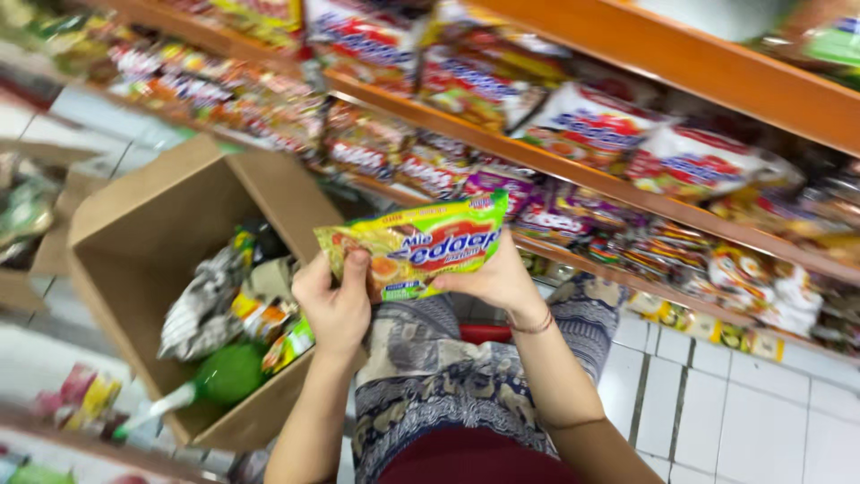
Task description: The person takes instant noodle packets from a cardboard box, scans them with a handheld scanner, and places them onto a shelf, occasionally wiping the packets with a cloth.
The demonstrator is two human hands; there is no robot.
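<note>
A yellow-green noodle packet (417, 246) is held at centre frame, above the lap, by both hands. The left hand (336, 305) is closed on the packet's lower left edge, thumb laid over the front. The right hand (493, 280) is closed on the lower right edge, fingers behind the wrapper.

Handling, judged: the packet is taken to be light, with a thin, glossy and likely slippery film. The contents are probably a brittle block, so hard squeezing or bending is thought unwise. The crimped end seams and side edges are judged the best places to be gripped.

A cardboard box (134, 242) is seen at left of frame, open, with mixed packets and a green bottle (224, 376) inside. Orange shelves (627, 193) stocked with more packets are seen across the upper frame, and white floor tiles (717, 403) at lower right.

Hard to make out: the shelf goods are motion-blurred. The right hand's fingertips are hidden behind the packet. The box's near corner is covered by the left forearm. Items at far left are cut off and indistinct.
</note>
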